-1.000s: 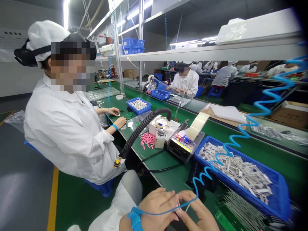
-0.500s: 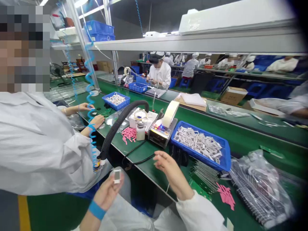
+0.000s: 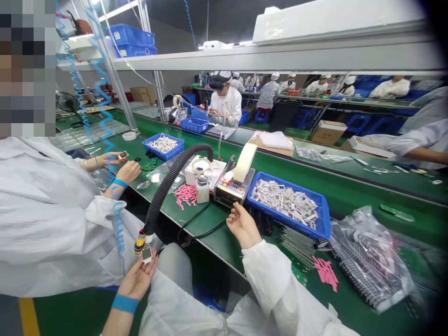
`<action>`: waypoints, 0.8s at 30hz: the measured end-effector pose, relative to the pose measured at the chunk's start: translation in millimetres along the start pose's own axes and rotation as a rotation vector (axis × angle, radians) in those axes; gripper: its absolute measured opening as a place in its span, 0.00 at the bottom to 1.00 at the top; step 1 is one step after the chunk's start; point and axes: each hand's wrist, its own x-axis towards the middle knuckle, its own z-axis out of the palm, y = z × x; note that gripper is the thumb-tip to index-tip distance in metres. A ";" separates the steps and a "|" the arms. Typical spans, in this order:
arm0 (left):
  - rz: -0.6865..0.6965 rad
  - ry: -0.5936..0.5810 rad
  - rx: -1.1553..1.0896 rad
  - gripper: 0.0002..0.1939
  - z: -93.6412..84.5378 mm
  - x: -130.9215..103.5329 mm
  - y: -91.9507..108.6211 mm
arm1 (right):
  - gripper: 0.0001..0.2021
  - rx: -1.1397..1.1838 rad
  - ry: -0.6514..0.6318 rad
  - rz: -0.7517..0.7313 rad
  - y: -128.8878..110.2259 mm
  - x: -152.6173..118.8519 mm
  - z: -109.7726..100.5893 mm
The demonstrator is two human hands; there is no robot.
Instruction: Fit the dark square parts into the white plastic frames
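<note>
On the upturned fingers of my left hand (image 3: 137, 280), which wears a blue wristband, a small white-framed display piece (image 3: 147, 255) with a dark grey face is gripped. It sits just below the end of a ribbed black hose (image 3: 168, 184), beside a yellow and black cylinder (image 3: 140, 242). My right hand (image 3: 244, 226) is raised at the front of a tape dispenser (image 3: 229, 189) carrying a cream roll. Its fingers are loosely bent and apart, with nothing visible in them. I cannot tell whether a fingertip touches the dispenser.
A blue tray (image 3: 325, 205) of white frames stands right of the dispenser. Pink strips (image 3: 185, 195) lie beside a bottle (image 3: 202, 190). Thin rods, more pink strips and a plastic-bagged stack (image 3: 374, 266) are on the right. A co-worker's hands (image 3: 128, 172) work on the left.
My left hand has moved left and down, bringing the display piece below the hose end. My right hand has shifted up toward the dispenser front. The co-worker now holds up a small piece.
</note>
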 end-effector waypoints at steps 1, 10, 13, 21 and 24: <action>-0.005 0.006 0.012 0.23 -1.7 1.4 -2.1 | 0.08 0.007 0.008 0.003 -0.3 2.1 2.1; -0.138 -0.094 0.214 0.09 2.5 -18.5 -29.5 | 0.15 0.044 0.063 0.072 -6.0 12.3 16.4; -0.148 -0.182 0.345 0.12 14.7 -32.9 -33.3 | 0.15 0.055 0.071 0.100 -8.5 12.4 18.5; -0.045 -0.343 0.741 0.24 33.9 -60.5 -42.7 | 0.16 0.091 0.063 0.104 -9.5 12.8 21.7; -0.051 -0.357 0.766 0.24 30.5 -61.2 -48.9 | 0.16 0.098 0.055 0.090 -8.8 12.5 22.1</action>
